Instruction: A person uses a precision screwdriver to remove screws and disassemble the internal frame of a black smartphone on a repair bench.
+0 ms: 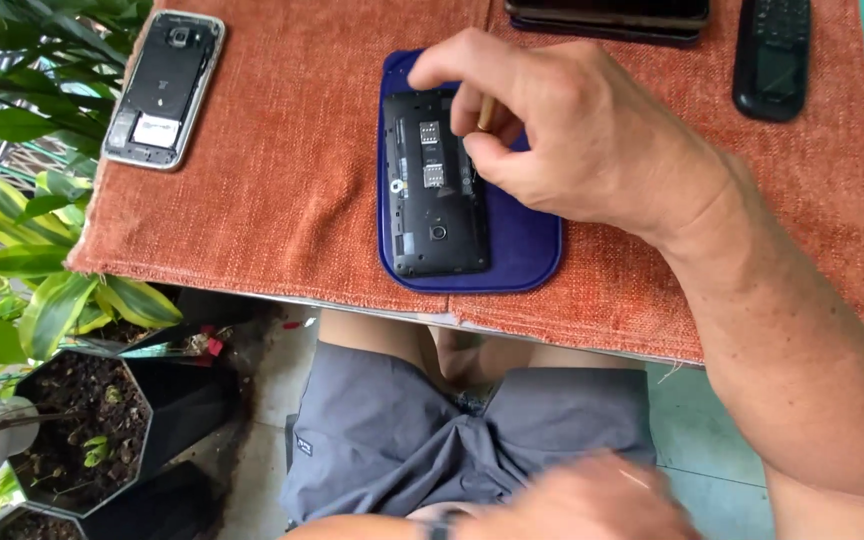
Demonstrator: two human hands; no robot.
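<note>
While our right hand [572, 130] bends over the dark phone with its back cover off [435, 183], its thumb and first fingers are pressed together on a thin tan stick [485, 112] — a pinch, with the stick's lower end hidden behind the fingers, so we cannot tell whether it touches the phone. That phone lies directly under the pinch, lengthwise on a blue tray [522, 250], its upper end tucked beneath our knuckles and its lower end, with the small round lens, toward us. To the pinch's near side the tray shows a bare blue strip beside the phone, and past the tray's rounded rim the rust-orange cloth [292, 170] runs to the table's near edge, just short of our lap. Well off to the far side from our wrist lies a second opened phone with a pale frame [165, 88], close to the cloth's corner where green leaves [22, 200] crowd in — between it and the tray the cloth is open. Beyond the pinch, at the top edge, sit a dark flat device [607, 18] and a black remote [772, 55]. Our left hand [592, 500] is low over our grey shorts [402, 430], blurred; we cannot tell how its fingers stand.
</note>
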